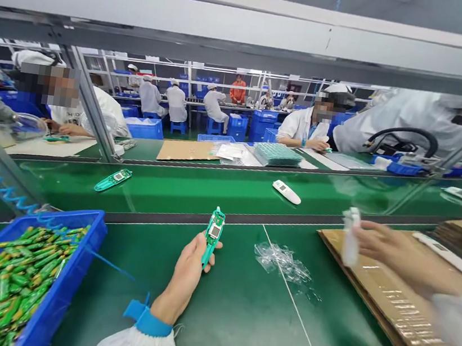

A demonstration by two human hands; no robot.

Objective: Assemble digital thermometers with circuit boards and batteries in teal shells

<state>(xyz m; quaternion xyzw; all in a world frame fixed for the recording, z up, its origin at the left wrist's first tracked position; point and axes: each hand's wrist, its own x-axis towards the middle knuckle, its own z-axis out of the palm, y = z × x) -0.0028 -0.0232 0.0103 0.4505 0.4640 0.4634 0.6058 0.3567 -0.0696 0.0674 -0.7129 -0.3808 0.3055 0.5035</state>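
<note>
Left hand (191,258) is gripping a teal-cased circuit board (214,234) over open desk (233,315); right hand (386,251) is holding a white casing (350,242) near the cardboard's (375,287) edge.

R-hand fingers (374,240) & white pc (350,240) blurred, blue bin (74,271) cut off btm L.

A parts bin (81,258) stood near left, cardboard (373,284) near right, on the workbench (228,320); between them were the left hand (191,258), its circuit board (214,233) and, rightward, film (283,262). Behind ran the belt (195,188).
</note>
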